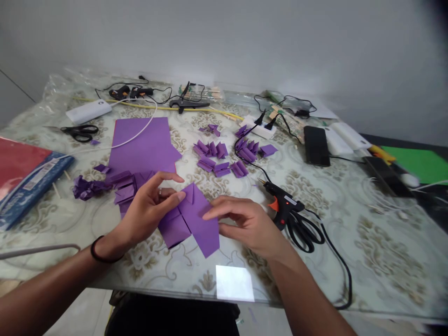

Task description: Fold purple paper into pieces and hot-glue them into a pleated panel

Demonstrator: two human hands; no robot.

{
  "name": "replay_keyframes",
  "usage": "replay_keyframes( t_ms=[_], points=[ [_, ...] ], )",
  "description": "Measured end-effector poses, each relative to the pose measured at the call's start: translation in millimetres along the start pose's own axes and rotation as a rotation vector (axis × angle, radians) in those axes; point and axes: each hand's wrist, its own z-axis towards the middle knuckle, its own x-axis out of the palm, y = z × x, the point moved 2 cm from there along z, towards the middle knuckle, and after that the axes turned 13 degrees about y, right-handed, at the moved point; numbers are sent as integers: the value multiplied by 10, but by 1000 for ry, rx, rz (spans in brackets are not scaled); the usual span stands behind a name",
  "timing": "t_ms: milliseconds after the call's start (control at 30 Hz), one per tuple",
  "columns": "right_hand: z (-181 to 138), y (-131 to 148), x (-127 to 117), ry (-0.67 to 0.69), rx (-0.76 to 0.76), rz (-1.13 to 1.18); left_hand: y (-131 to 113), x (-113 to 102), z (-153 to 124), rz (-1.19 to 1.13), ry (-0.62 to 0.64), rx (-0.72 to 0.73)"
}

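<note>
A purple paper piece, partly folded with a triangular flap, lies on the glass-topped table in front of me. My left hand presses its upper left part with curved fingers, the index fingertip on the fold. My right hand rests on the paper's right edge, fingers stretched and pointing left. Neither hand lifts the paper off the table.
A large purple sheet, several small folded purple pieces and crumpled scraps lie behind. A black glue gun and black scissors sit right of my hand. Another pair of scissors, power banks, cables, a phone and a red paper pack surround them.
</note>
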Motion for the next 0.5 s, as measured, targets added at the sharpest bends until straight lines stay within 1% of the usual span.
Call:
replay_keyframes(
  t_ms=[133,233,367,500],
  points=[
    [28,12,22,79,-57,-49,-35,22,-14,130,62,59],
    [51,5,38,79,-59,-65,-41,37,-26,182,93,50],
    [68,-12,65,34,-2,-104,-64,62,-45,219,112,68],
    [68,-49,83,10,77,-145,-125,67,-67,319,154,73]
  ],
)
